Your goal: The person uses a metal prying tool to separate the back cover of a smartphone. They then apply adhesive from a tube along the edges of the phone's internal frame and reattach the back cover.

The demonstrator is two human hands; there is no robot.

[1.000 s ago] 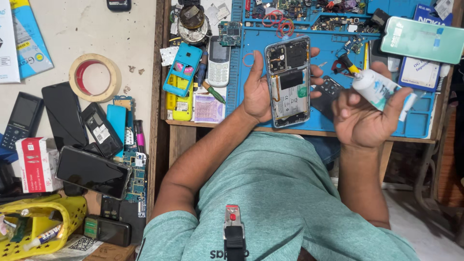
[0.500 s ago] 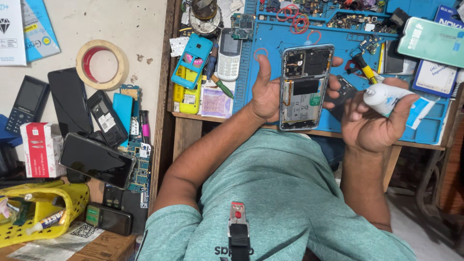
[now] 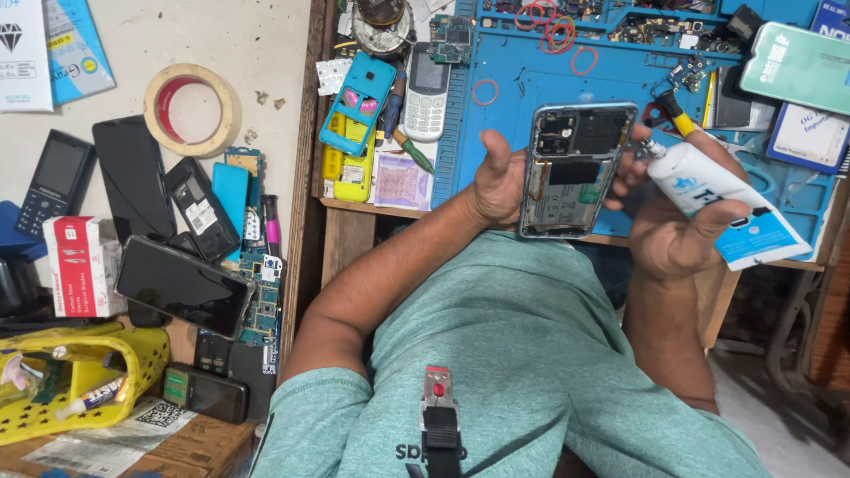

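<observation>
1. The left hand grips an opened phone by its left edge, thumb up, holding it upright over the front edge of the desk; the fingers behind the phone are hidden, only their tips peeking out on its right side.
2. The right hand is closed around a white glue tube, whose nozzle sits just beside the phone's upper right corner; whether it touches is hard to tell.
3. The tube's blue end pokes out past the palm, and the palm hides much of the tube's underside.
4. Behind the hands, a blue work mat carries red rubber bands and small parts too tiny to make out.
5. To the left on the desk: a white keypad phone and a turquoise phone shell.
6. Further left, a tape roll, black phones and a yellow basket, cut off at the frame edge.
</observation>
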